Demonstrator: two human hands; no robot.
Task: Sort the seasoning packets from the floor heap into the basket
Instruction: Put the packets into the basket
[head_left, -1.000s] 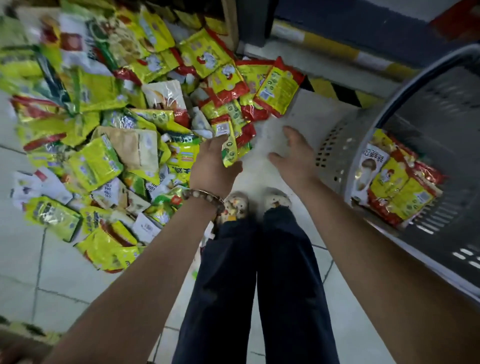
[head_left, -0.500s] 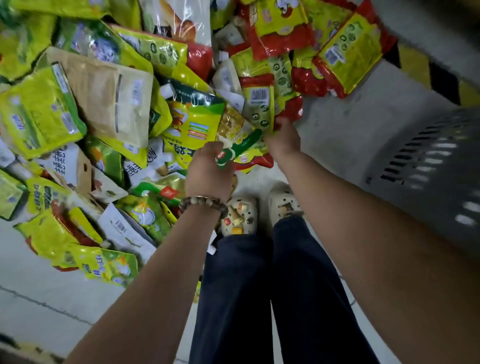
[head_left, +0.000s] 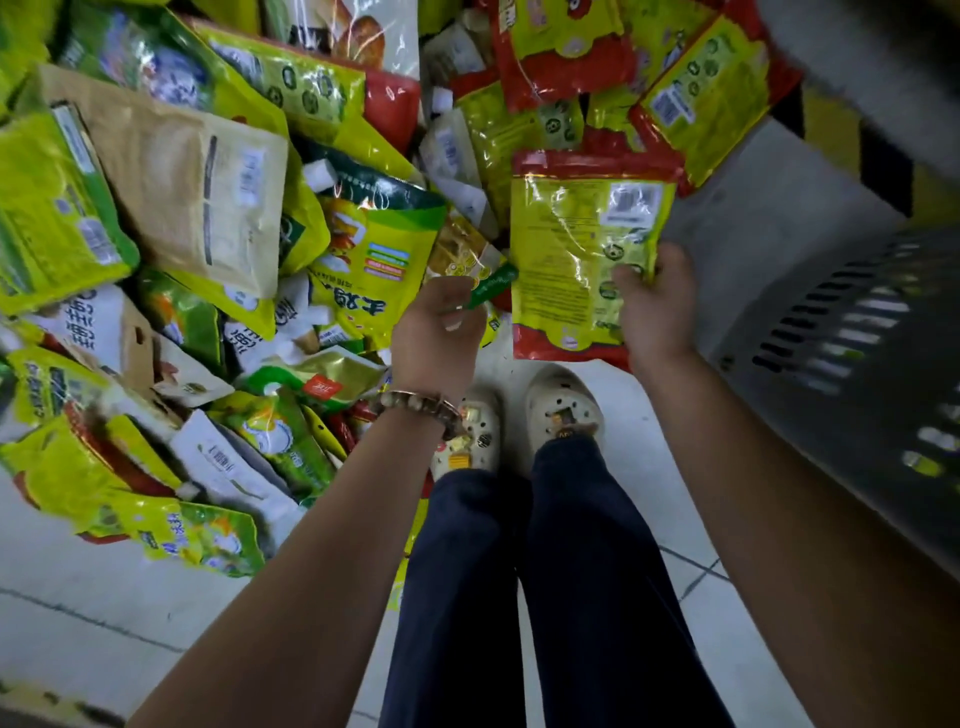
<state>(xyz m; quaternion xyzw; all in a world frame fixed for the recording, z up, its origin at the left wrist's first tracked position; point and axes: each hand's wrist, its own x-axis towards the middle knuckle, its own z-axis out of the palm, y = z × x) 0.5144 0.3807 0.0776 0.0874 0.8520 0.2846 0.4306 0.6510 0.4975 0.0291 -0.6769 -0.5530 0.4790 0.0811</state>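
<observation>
A heap of yellow, green, red and white seasoning packets covers the floor at the left and top. My right hand grips a yellow packet with red borders by its lower right corner, lifted above the heap's near edge. My left hand, a bead bracelet on its wrist, pinches a small packet with a green end just left of that yellow packet. The grey slotted basket stands at the right; its inside is out of view.
My feet in white clogs stand on the pale tiled floor just below the hands. A yellow and black striped kerb runs at the upper right behind the basket.
My right hand has taken hold of the yellow, red-bordered packet and lifted it off the heap. My left hand keeps pinching the small green-ended packet. The view has moved closer to the heap.
</observation>
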